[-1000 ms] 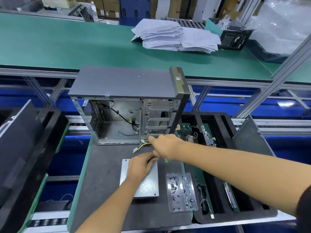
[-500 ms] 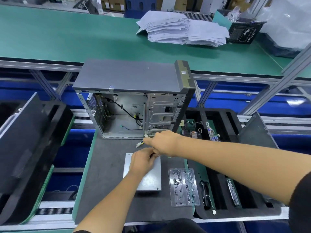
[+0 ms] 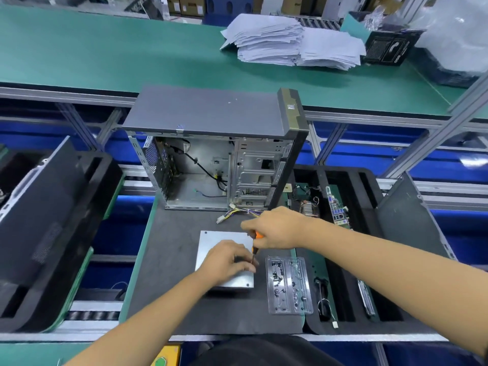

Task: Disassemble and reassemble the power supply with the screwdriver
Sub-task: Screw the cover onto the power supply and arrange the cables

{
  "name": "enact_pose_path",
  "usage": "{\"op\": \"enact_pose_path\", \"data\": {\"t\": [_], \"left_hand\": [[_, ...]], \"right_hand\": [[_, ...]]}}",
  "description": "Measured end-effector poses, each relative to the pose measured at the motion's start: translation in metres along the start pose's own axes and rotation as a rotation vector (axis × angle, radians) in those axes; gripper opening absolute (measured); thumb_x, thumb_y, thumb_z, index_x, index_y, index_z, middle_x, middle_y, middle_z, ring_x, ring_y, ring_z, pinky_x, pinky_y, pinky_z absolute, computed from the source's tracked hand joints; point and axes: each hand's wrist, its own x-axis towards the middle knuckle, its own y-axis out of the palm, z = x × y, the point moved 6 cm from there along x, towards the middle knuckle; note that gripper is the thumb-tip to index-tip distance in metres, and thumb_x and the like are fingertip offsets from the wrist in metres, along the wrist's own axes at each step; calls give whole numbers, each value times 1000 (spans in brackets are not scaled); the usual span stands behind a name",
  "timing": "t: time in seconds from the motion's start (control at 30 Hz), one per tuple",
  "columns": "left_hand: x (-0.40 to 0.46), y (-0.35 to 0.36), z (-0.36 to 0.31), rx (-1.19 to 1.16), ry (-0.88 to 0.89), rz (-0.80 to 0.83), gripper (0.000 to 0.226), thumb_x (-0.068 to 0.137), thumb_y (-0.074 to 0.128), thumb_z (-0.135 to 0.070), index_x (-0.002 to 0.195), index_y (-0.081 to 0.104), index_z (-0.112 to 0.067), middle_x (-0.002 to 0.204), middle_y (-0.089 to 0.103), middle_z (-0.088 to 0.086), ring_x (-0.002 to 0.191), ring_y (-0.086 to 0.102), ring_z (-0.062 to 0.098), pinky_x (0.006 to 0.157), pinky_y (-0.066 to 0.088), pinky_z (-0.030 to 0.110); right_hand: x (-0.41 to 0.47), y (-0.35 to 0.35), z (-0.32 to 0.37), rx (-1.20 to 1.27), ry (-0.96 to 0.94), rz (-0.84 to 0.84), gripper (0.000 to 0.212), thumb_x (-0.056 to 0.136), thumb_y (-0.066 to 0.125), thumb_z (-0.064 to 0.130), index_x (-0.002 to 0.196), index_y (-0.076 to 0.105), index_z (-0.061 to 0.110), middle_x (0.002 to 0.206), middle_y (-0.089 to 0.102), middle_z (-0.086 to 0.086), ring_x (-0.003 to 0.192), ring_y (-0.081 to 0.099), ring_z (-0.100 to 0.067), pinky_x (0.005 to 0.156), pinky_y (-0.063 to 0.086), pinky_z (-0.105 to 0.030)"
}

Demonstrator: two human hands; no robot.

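Note:
The silver power supply (image 3: 214,245) lies flat on the dark mat, with its coloured cable bundle (image 3: 239,213) trailing toward the open computer case (image 3: 211,154). My right hand (image 3: 277,228) grips an orange-handled screwdriver (image 3: 255,247) upright, its tip pointing down at the right edge of the power supply. My left hand (image 3: 229,262) rests on the power supply's top and its fingertips pinch the screwdriver's shaft near the tip. The tip itself is hidden behind those fingers.
A clear plastic tray (image 3: 289,285) with several screws lies right of the power supply. A black foam tray (image 3: 369,186) at the right holds a circuit board and cables. Another black foam tray (image 3: 52,220) is at the left. Paper stacks (image 3: 290,40) lie on the green bench behind.
Both hands have shifted down from the cable bundle to the power supply's right edge. The orange screwdriver now shows upright in my right hand, and my left fingers steady its shaft.

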Motion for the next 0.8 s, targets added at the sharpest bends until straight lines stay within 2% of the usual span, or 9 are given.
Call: {"op": "enact_pose_path", "data": {"t": [0.1, 0.23, 0.3, 0.4, 0.5, 0.7, 0.8], "left_hand": [[-12, 8, 0, -17, -9, 116, 16, 82, 72, -48, 88, 77, -34, 93, 75, -21, 85, 60, 3, 84, 48, 33], [-17, 9, 0, -46, -38, 169, 7, 86, 74, -35, 90, 79, -32, 99, 75, -22, 91, 59, 20, 96, 44, 40], [-18, 9, -4, -51, -15, 161, 5, 87, 73, -33, 88, 78, -32, 98, 75, -22, 91, 60, 20, 101, 41, 40], [-19, 8, -11, -46, 55, 127, 7, 88, 74, -36, 86, 79, -31, 92, 75, -21, 88, 63, 14, 96, 44, 43], [-20, 8, -14, -44, 91, 132, 12, 89, 73, -40, 84, 79, -30, 92, 74, -24, 95, 64, 9, 98, 43, 43], [-21, 9, -6, -66, 32, 130, 17, 89, 70, -39, 81, 77, -26, 95, 73, -27, 94, 63, 18, 106, 37, 44], [-21, 9, -4, -41, 44, 152, 17, 90, 70, -39, 81, 77, -26, 96, 74, -24, 95, 63, 21, 109, 35, 43]], "right_hand": [[2, 12, 7, 57, -10, 23, 15, 90, 55, 38, 90, 44, 28, 77, 56, 6, 73, 50, -24, 64, 37, -36], [8, 16, 6, 92, 0, 38, 15, 89, 56, 38, 90, 46, 27, 72, 52, 7, 73, 48, -23, 64, 37, -38], [10, 18, 5, 89, 9, 43, 14, 89, 56, 38, 89, 48, 26, 73, 53, 7, 74, 49, -23, 64, 37, -37], [13, 21, 6, 82, 20, 51, 14, 88, 55, 38, 87, 48, 26, 68, 50, 8, 73, 49, -23, 64, 36, -37], [15, 25, 7, 90, 25, 63, 14, 88, 56, 38, 87, 48, 27, 67, 47, 10, 71, 47, -22, 67, 40, -38], [15, 22, 7, 81, 18, 52, 15, 89, 54, 38, 86, 45, 27, 67, 46, 10, 69, 46, -20, 64, 35, -36], [16, 22, 10, 79, 22, 60, 14, 89, 54, 37, 87, 47, 25, 68, 48, 8, 71, 48, -23, 67, 41, -38]]}}
